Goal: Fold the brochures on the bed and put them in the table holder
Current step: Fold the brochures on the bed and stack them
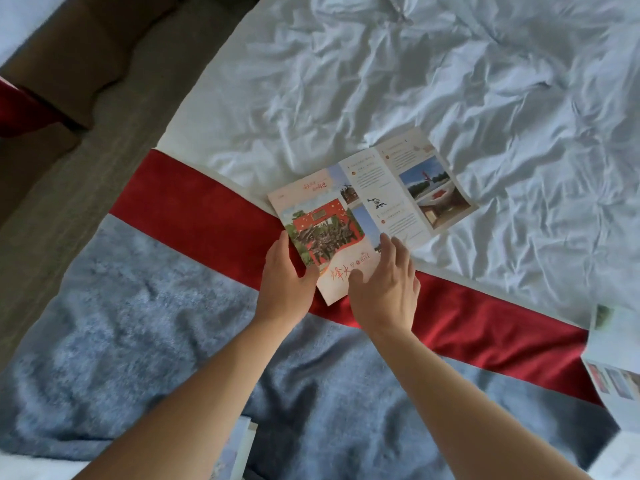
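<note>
Two hands of yours are on one brochure (349,216), which lies partly unfolded across the bed (381,81), its cover panel over the red runner (194,202) and its far panels out on the rumpled white sheet. Your left hand (284,282) grips the cover panel's left edge near its lower corner, thumb on top of the paper and fingers along the side. Your right hand (384,289) rests flat on the lower right of that same panel, fingers straight and spread, pressing rather than clasping (the thumb lies on the printed red lettering). The inner panels, with text and a photo of a blue sky, stretch away to the upper right and lie nearly flat. More brochures (613,362) sit at the right edge of view, overlapping the runner and the grey blanket (138,323); how many you cannot tell. Another printed paper edge (239,448) shows at the bottom, between your forearms. No holder or other container shows in this view.
</note>
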A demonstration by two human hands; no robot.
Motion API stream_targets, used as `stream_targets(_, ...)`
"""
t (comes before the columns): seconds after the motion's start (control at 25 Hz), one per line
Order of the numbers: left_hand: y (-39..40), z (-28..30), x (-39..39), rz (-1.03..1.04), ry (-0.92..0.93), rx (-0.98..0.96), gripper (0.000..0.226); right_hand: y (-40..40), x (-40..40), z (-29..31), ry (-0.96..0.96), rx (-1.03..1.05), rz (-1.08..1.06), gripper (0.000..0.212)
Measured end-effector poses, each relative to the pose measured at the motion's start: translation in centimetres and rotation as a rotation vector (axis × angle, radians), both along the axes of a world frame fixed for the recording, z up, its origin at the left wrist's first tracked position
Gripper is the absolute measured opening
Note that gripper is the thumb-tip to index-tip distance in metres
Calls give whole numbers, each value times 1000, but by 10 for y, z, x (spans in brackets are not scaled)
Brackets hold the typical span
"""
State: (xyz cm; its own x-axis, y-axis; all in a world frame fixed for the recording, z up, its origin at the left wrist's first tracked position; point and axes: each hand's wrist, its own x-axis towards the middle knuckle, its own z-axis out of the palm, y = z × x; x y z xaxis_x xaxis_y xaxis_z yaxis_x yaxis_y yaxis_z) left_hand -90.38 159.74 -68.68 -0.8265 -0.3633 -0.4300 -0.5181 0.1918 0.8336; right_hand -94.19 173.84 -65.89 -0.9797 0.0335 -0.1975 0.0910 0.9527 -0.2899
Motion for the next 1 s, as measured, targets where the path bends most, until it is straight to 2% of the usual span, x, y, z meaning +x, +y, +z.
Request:
stream_targets(0.28, 12, -27, -26, 1, -5, -16, 73, 17, -37, -32, -126, 48, 11, 98)
stream_targets(0.4, 17, -34, -28, -109, -63, -143, 78, 22, -45, -41, -182, 18, 7, 103)
stream_targets(0.56, 27, -36, -28, -223, -133, -319, 75, 23, -43, -43, -124, 63, 26, 100)
stream_targets(0.6, 27, -35, -29, -201, -118, -294, 73, 25, -44, -43, -122, 50, 17, 98)
stream_targets(0.64, 26, -34, -32, -115, -80, -188, 70, 28, -46, -42, -125, 28, 0, 96)
stream_targets(0.72, 25, -28, -38, 224, -18, 157, 60, 33, -48, -41, -108, -34, -55, 90)
stream_targets(0.8, 25, -24, -45, 498, -76, 362, 56, 37, -48, -39, -91, -73, -93, 87)
stream_targets(0.92, 30, -18, -47, 525, -95, 351, 36, 39, -39, -36, -90, -63, -65, 88)
stream_targets(1.0, 33, -13, -43, 515, -91, 298, 40, 39, -33, -33, -61, -25, -8, 89)
